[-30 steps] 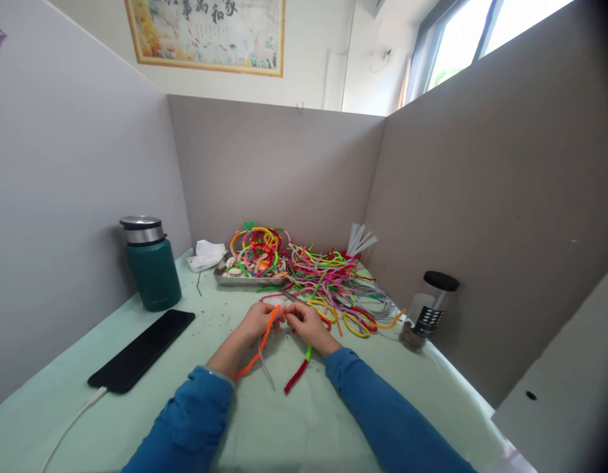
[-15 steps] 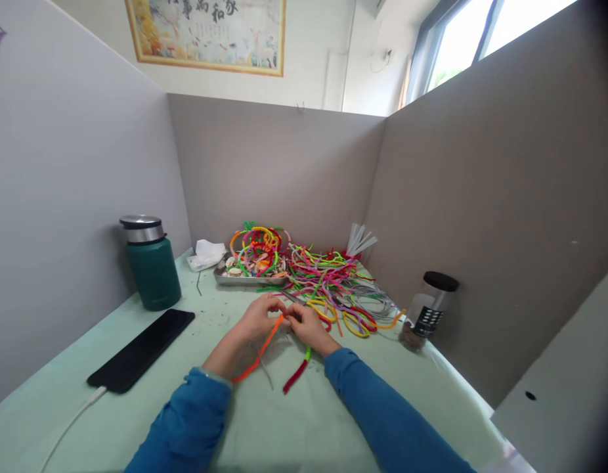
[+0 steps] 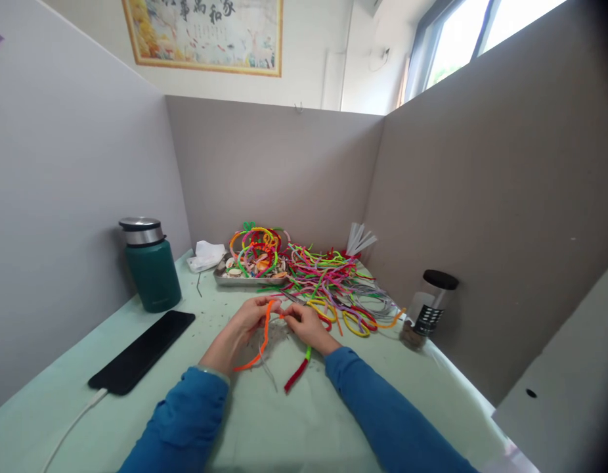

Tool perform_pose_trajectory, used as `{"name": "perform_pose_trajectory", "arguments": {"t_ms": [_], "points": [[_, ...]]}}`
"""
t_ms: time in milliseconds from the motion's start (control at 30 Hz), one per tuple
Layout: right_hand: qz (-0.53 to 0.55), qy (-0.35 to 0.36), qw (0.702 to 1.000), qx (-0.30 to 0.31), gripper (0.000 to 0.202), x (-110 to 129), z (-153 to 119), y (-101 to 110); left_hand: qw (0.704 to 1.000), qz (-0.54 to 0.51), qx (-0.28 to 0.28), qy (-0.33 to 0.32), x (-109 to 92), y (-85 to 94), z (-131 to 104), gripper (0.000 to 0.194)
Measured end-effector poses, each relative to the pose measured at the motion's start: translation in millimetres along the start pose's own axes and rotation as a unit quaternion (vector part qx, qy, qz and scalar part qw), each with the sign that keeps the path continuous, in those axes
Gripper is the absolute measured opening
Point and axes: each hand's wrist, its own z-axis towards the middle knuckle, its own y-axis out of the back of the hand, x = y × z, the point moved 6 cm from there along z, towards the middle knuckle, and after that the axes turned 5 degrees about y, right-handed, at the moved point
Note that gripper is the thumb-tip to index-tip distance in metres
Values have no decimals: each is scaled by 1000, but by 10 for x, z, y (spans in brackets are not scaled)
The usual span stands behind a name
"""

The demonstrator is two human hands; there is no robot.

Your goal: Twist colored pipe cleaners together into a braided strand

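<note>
My left hand (image 3: 252,317) pinches a fuzzy orange pipe cleaner (image 3: 265,338), which bends over at the fingertips and hangs down toward the wrist. A thin grey pipe cleaner (image 3: 267,369) dangles beside it, its upper end hidden near the fingers. Close by on the right, my right hand (image 3: 306,325) is closed with thumb and index finger pressed together, a bit of orange showing at their tips. From beneath that hand a green-and-red pipe cleaner (image 3: 297,376) sticks out toward me; how the fingers hold it is hidden.
Behind my hands a metal tray (image 3: 249,281) holds shells and looped pipe cleaners. A heap of coloured pipe cleaners (image 3: 328,276) spreads to its right. A green bottle (image 3: 153,276) and a phone (image 3: 141,355) on a cable stand left; a clear jar (image 3: 427,312) stands right. Grey partitions (image 3: 279,164) enclose the table.
My left hand has moved slightly left and turned, away from the right fingertips. The orange pipe cleaner now curves in an arc instead of running nearly straight. My right hand has hardly moved.
</note>
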Motion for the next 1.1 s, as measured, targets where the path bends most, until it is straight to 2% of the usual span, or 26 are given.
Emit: {"name": "perform_pose_trajectory", "arguments": {"t_ms": [133,367,533,667,767,867,967,1100], "points": [[-13,-6,1000,-4,12,-18,0,15,999,-5,35,-10,-64,-31,-50,38],[-12,-13,1000,1,12,-26,6,0,997,-63,-23,-39,-91,68,-21,43],[-32,-7,999,4,12,-11,4,1,986,-159,-9,-46,-135,96,-20,42],[-48,-10,999,8,12,-21,0,-4,971,-230,33,-56,-245,98,-68,47],[-51,-7,999,10,12,-33,-2,-15,967,-243,5,-77,-291,160,-89,42],[-51,-9,999,10,13,-42,-2,-20,979,-185,-27,-86,-264,168,-93,42],[-47,-9,999,11,13,-39,-1,-19,993,-65,-42,-89,-196,111,-66,45],[-37,-5,999,7,13,-38,-2,-11,986,98,-105,-85,-48,112,37,23]]}}
